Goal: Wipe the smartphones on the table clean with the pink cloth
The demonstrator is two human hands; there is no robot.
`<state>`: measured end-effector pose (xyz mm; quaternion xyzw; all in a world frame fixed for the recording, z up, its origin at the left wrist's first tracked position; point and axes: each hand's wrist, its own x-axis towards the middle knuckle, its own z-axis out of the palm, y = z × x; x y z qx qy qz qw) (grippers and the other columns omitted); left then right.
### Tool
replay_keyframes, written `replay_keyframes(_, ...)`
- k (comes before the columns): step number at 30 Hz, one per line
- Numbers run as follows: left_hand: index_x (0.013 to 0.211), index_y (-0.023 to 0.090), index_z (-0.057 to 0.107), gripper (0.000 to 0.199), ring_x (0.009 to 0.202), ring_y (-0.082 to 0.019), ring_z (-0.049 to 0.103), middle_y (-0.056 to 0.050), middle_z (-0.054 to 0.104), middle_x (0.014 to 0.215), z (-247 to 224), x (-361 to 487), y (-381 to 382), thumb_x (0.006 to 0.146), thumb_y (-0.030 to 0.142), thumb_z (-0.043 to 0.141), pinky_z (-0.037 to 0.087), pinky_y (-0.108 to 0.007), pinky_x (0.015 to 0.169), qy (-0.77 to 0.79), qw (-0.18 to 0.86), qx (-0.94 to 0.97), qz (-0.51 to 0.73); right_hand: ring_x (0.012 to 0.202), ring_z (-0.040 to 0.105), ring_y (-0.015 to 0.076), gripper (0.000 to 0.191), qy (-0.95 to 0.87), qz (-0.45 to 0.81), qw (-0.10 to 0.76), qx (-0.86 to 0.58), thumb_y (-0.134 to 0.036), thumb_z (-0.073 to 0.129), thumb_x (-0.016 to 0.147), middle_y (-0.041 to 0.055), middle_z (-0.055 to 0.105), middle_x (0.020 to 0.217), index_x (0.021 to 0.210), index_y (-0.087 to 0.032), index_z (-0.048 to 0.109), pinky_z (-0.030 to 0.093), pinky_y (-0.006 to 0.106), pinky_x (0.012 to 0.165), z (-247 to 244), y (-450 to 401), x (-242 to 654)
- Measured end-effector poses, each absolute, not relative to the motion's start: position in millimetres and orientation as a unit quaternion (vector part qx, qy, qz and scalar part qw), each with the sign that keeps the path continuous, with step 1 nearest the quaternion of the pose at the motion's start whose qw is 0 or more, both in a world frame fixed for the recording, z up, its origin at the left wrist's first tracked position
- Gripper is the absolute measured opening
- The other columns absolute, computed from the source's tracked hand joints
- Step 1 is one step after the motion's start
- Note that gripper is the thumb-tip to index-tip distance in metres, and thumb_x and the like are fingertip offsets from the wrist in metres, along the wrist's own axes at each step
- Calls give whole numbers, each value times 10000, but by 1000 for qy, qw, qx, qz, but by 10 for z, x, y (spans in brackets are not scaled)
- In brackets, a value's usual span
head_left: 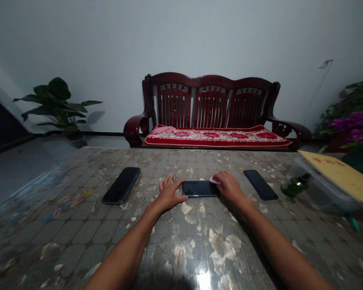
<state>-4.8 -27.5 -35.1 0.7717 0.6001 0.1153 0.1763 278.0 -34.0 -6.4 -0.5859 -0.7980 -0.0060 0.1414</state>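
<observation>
A dark smartphone [201, 188] lies face down on the table in front of me, its camera block at the left end. My left hand [168, 192] grips that end between thumb and forefinger, the other fingers resting on the tabletop. At the phone's right end, my right hand [228, 185] presses down with a small pinkish-white cloth [214, 181] under its fingers. Most of the cloth and the phone's right edge are hidden by that hand. Another black phone [121, 185] lies to the left, and a dark blue-edged phone [260, 184] lies to the right.
Coloured rubber bands [74, 201] lie scattered on the left of the patterned table [181, 249]. A green bottle [295, 186] stands at right beside a clear plastic box [326, 197] topped by yellow card [341, 175]. Behind the table is a wooden bench [211, 100].
</observation>
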Motion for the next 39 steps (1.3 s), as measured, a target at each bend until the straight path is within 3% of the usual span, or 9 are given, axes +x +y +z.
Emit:
replay_keyframes(5, 1379, 316, 614, 680, 1547, -401, 222, -140, 356, 1622, -359, -53, -272, 739, 386, 833, 120, -597, 1241, 597, 179, 774, 117, 955, 576, 217, 224, -816, 57, 182, -546, -184, 662, 837, 42, 702, 967, 1024, -241, 771, 389, 312, 860, -59, -423, 2862)
replay_keyframes(9, 1383, 328, 604, 684, 1547, -401, 221, -126, 361, 1624, -372, -59, -264, 741, 396, 828, 124, -607, 1236, 597, 178, 773, 117, 914, 600, 216, 161, -792, 114, 237, -551, -324, 650, 903, 47, 702, 919, 907, -236, 785, 413, 325, 851, -71, -403, 2892)
replay_keyframes(13, 1395, 315, 596, 689, 1548, -395, 224, -144, 358, 1624, -366, -61, -270, 749, 398, 820, 119, -603, 1237, 594, 177, 776, 116, 949, 601, 218, 160, -783, 105, 275, -547, -307, 627, 933, 52, 704, 948, 930, -225, 764, 416, 334, 883, -150, -376, 2854)
replay_keyframes(20, 1407, 313, 589, 686, 1545, -389, 237, -157, 349, 1626, -358, -54, -269, 764, 402, 812, 107, -606, 1239, 595, 175, 777, 109, 1006, 586, 227, 175, -796, 39, 185, -575, -290, 573, 995, 69, 716, 1039, 1016, -218, 730, 382, 326, 889, -156, -426, 2779)
replay_keyframes(28, 1392, 321, 600, 672, 1546, -386, 235, -147, 355, 1622, -345, -52, -279, 761, 404, 815, 109, -598, 1242, 598, 177, 774, 109, 1080, 557, 241, 282, -815, -2, 100, -571, -349, 539, 1024, 73, 697, 1120, 1247, -281, 699, 317, 345, 928, -42, -525, 2796)
replay_keyframes(39, 1384, 329, 604, 670, 1535, -407, 246, -136, 373, 1611, -392, -61, -262, 754, 410, 818, 115, -619, 1233, 592, 172, 778, 121, 978, 560, 235, 311, -809, -19, 79, -583, -331, 468, 1060, 85, 702, 985, 1131, -238, 756, 302, 341, 875, -25, -569, 2735)
